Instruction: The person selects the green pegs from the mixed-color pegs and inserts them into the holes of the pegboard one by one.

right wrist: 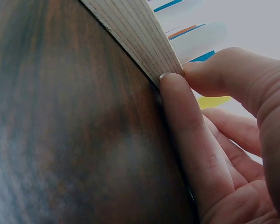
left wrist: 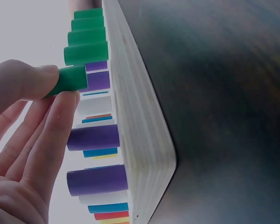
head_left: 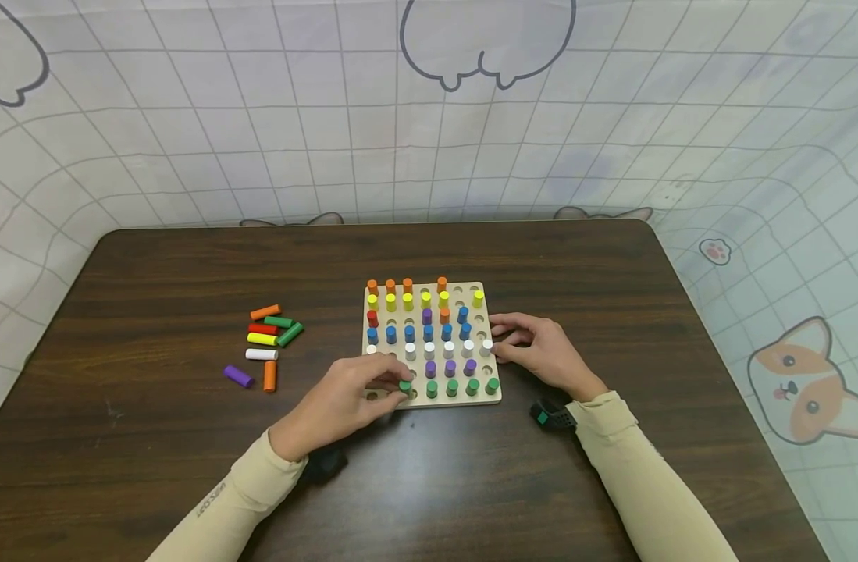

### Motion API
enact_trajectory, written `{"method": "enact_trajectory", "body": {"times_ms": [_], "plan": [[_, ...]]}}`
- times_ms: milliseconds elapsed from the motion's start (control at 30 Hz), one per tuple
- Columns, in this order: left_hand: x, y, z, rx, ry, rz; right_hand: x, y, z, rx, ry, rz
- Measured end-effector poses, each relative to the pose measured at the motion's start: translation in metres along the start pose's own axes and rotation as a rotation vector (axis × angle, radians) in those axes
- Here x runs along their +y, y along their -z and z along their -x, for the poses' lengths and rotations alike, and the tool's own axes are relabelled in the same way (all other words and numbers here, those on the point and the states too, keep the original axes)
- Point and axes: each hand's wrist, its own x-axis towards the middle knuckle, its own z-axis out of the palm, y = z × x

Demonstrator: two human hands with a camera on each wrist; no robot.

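The left hand point(head_left: 351, 390) pinches a green peg point(left wrist: 73, 80) between its fingers. The right hand point(head_left: 544, 351), fingers slightly apart, touches the board point(left wrist: 142, 135).

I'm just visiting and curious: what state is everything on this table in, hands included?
Left hand: pinching a green peg
Held green peg: raised, not seated in the board
Right hand: fingertips touching the pegboard's right edge
Pegboard: flat on the table, partly filled
Near-row green pegs: four, standing upright
Far-row orange pegs: four, standing upright
Loose pegs: lying left of the pegboard
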Motion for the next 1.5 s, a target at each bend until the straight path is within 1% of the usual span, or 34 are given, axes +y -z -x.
{"method": "enact_trajectory", "body": {"times_ms": [100,267,600,933,1333,1500], "plan": [[-0.0003,-0.0019,0.0007,-0.005,0.005,-0.005,0.0009,0.0001,-0.0003,-0.002,0.000,0.003],[-0.0016,-0.0047,0.0012,-0.006,0.035,-0.022,0.0016,-0.0001,-0.0006,-0.002,0.000,0.008],[-0.0025,-0.0060,-0.0003,-0.021,0.051,-0.027,0.0023,-0.0002,-0.0010,-0.003,0.011,0.000],[-0.0019,-0.0078,-0.0021,-0.007,0.037,-0.033,0.0015,0.0001,-0.0004,-0.003,0.005,0.002],[-0.0020,-0.0082,-0.0026,-0.020,0.028,-0.058,0.0004,-0.0003,-0.0006,-0.004,-0.006,0.013],[-0.0016,-0.0077,-0.0027,-0.029,0.038,-0.053,0.0005,0.0002,-0.0003,-0.004,-0.011,0.013]]}}
